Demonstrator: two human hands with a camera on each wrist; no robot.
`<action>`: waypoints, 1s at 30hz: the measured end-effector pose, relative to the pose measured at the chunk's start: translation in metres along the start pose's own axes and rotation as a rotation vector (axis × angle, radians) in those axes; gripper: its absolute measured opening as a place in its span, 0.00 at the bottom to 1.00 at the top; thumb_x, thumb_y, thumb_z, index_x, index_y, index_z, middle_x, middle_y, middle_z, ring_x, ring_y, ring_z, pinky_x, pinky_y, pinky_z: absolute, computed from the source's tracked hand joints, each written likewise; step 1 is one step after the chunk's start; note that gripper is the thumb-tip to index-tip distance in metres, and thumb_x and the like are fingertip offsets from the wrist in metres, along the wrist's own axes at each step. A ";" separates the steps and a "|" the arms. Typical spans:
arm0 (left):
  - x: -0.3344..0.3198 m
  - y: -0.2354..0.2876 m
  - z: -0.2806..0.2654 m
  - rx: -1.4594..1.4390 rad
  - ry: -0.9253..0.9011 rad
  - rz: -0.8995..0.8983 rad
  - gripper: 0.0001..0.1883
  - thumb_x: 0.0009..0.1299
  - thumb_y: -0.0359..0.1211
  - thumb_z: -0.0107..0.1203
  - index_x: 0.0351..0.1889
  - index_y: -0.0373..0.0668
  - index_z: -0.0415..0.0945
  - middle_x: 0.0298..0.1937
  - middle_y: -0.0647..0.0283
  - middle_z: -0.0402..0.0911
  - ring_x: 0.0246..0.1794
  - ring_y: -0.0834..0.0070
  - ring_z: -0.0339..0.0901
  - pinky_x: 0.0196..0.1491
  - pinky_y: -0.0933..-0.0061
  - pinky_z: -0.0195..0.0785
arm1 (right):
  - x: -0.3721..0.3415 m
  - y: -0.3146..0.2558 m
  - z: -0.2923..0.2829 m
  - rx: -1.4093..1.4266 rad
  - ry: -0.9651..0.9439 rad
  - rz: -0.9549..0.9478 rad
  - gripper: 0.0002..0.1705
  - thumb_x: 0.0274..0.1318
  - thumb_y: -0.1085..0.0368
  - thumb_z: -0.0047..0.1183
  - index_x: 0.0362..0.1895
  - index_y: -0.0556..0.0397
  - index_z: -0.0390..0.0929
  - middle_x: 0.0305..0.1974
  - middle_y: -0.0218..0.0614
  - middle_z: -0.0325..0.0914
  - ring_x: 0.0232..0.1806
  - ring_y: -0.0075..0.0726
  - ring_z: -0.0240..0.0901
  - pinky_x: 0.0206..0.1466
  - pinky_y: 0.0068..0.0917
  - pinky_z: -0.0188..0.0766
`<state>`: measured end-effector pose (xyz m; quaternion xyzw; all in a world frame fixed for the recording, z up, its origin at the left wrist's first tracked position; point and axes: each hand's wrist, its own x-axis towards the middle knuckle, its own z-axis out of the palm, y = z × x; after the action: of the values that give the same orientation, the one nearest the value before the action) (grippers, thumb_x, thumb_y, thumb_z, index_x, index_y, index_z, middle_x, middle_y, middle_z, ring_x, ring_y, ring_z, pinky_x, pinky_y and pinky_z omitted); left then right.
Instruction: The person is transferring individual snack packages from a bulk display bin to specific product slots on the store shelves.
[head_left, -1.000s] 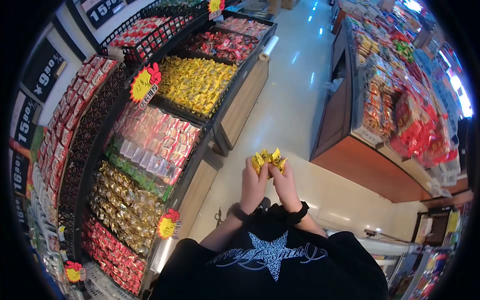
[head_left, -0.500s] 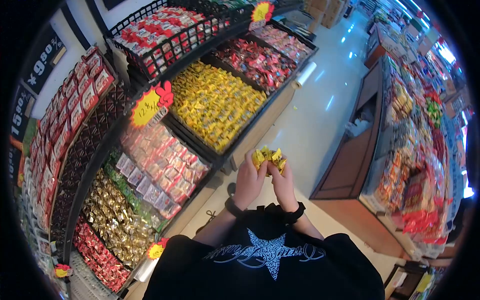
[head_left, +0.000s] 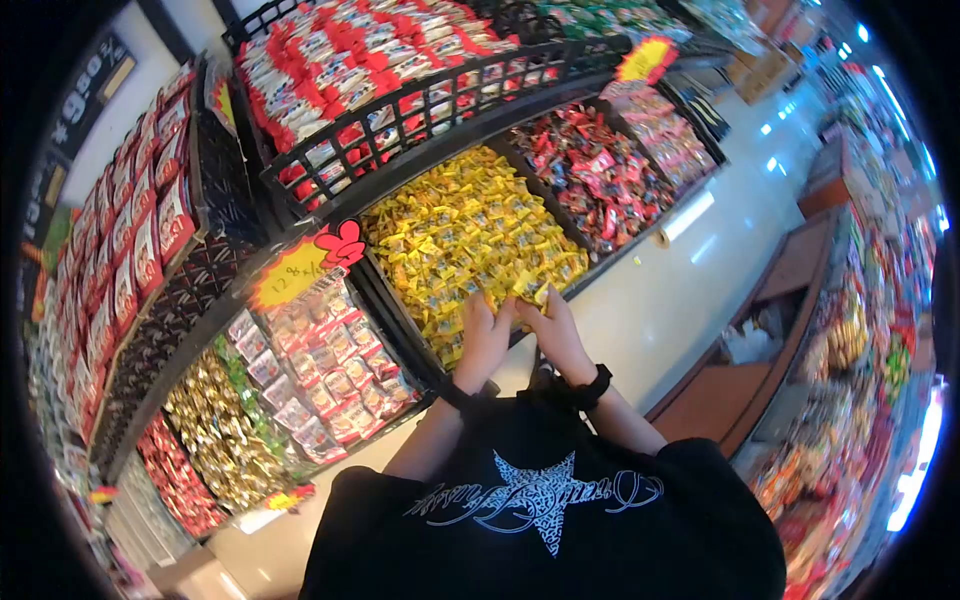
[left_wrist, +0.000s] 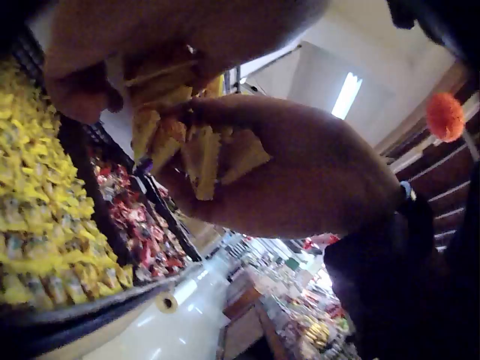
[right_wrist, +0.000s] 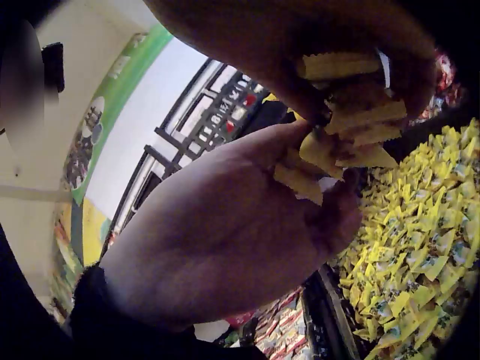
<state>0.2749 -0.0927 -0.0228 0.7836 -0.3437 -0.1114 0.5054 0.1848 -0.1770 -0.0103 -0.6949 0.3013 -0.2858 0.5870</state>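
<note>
Several yellow-wrapped candies (left_wrist: 202,157) are held between my two hands, fingers curled around them and wrapper ends sticking out. In the head view my left hand (head_left: 483,338) and right hand (head_left: 556,338) meet at the fingertips over the front edge of a bin of yellow-wrapped candies (head_left: 460,230). The right wrist view shows the left hand (right_wrist: 225,225) low and the right hand (right_wrist: 330,37) above, with candies (right_wrist: 367,120) at their fingers. Fingers and wrappers hide part of the bunch.
A bin of red and dark wrapped sweets (head_left: 590,170) lies beyond the yellow ones. Behind stands a black basket (head_left: 400,135) of red-and-white packets. A yellow price sign (head_left: 295,272) sits at the near bin corner. A brown counter (head_left: 755,330) stands to the right across the aisle.
The view has turned left and moved nearer the shelves, so the hands, over the aisle floor before, now overlap the yellow candy bin. Both hands keep hold of the candies.
</note>
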 end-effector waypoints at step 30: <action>0.337 -0.225 0.116 0.092 -0.083 -0.348 0.23 0.65 0.36 0.55 0.58 0.43 0.64 0.40 0.64 0.75 0.27 0.74 0.76 0.26 0.72 0.76 | 0.421 0.163 0.052 -0.374 -0.634 -0.613 0.22 0.54 0.62 0.49 0.53 0.55 0.71 0.56 0.48 0.70 0.58 0.48 0.65 0.62 0.40 0.58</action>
<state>0.5590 -0.3382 -0.2142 0.8482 -0.2283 -0.2135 0.4276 0.4864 -0.4823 -0.1610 -0.8984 -0.0649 -0.1607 0.4036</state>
